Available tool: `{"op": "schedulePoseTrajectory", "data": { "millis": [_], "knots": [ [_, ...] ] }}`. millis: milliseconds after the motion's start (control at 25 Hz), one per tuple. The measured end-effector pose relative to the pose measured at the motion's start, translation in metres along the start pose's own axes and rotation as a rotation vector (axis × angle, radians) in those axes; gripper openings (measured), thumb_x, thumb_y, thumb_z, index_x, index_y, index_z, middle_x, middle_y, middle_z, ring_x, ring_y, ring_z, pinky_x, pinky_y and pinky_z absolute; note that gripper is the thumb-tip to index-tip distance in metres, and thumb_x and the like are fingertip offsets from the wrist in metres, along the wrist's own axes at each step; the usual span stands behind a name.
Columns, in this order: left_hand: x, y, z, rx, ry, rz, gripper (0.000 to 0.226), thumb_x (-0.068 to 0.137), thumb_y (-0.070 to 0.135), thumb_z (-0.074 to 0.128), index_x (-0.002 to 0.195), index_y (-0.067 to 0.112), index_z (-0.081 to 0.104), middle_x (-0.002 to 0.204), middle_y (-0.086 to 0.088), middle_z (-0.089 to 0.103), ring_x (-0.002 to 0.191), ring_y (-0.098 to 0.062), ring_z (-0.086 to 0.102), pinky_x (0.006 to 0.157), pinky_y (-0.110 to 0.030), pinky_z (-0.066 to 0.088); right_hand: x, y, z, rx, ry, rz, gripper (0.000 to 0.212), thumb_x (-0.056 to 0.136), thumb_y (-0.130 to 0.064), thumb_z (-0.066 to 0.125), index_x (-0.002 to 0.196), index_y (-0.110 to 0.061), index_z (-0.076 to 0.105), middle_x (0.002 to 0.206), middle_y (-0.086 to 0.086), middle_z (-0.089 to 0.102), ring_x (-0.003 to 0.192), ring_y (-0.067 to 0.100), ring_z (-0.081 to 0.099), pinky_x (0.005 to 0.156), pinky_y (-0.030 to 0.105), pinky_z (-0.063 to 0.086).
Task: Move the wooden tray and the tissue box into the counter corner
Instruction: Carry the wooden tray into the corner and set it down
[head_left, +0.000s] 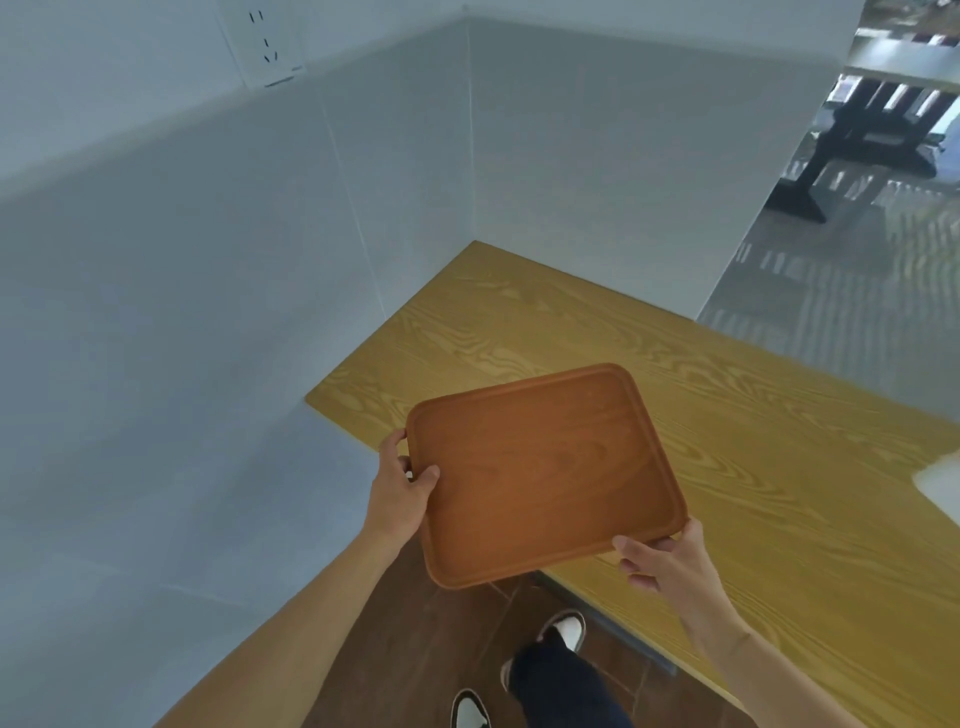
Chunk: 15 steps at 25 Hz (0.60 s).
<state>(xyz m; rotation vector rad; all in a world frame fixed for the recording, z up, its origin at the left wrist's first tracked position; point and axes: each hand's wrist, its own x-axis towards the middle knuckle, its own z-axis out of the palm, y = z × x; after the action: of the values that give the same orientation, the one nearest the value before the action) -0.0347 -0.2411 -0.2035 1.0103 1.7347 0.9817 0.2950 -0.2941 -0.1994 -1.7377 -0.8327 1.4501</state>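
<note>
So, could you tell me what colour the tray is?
Reddish-brown wood grain, tray, head view.

The scene was evenly lit by soft, diffuse light, bright enough to read wood grain on the counter (727, 415). The white walls (208, 312) carried a cool bluish cast, greyer toward the corner. No hard shadows fell anywhere, and the tray (540, 473) showed only a faint sheen. Wide-angle distortion bent the wall lines and stretched the frame's edges. The floor (857, 291) beyond the wall at upper right was smeared and rippled, its furniture blurred. A pale shape at the right edge was washed out.
</note>
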Motion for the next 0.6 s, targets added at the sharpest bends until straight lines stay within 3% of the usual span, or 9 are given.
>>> {"op": "schedulePoseTrajectory", "data": {
  "millis": [120, 360, 600],
  "knots": [
    [0.028, 0.008, 0.008, 0.032, -0.034, 0.021, 0.066, 0.093, 0.018, 0.065, 0.145, 0.033, 0.027, 0.111, -0.003, 0.06, 0.094, -0.006, 0.06, 0.068, -0.018, 0.045, 0.018, -0.01, 0.005, -0.017, 0.026, 0.004, 0.064, 0.078, -0.012, 0.086, 0.119, -0.023, 0.037, 0.1, 0.019, 0.071, 0.078, 0.022, 0.075, 0.059, 0.027, 0.058],
    [0.102, 0.032, 0.037, 0.099, -0.114, -0.003, 0.068, 0.094, 0.019, 0.065, 0.147, 0.035, 0.024, 0.117, -0.005, 0.057, 0.097, -0.016, 0.062, 0.082, -0.041, 0.055, 0.08, -0.027, 0.009, 0.035, 0.064, 0.065, 0.066, 0.08, -0.012, 0.084, 0.125, -0.018, 0.036, 0.105, 0.023, 0.068, 0.086, 0.028, 0.073, 0.065, 0.033, 0.06],
    [0.181, 0.059, 0.085, 0.228, -0.23, -0.012, 0.072, 0.093, 0.017, 0.066, 0.148, 0.035, 0.023, 0.121, -0.007, 0.055, 0.102, -0.023, 0.062, 0.085, -0.044, 0.055, 0.136, -0.034, 0.002, 0.121, 0.148, 0.152, 0.082, 0.079, -0.014, 0.085, 0.135, -0.027, 0.027, 0.105, 0.019, 0.069, 0.076, 0.021, 0.074, 0.063, 0.031, 0.058]
  ]
}}
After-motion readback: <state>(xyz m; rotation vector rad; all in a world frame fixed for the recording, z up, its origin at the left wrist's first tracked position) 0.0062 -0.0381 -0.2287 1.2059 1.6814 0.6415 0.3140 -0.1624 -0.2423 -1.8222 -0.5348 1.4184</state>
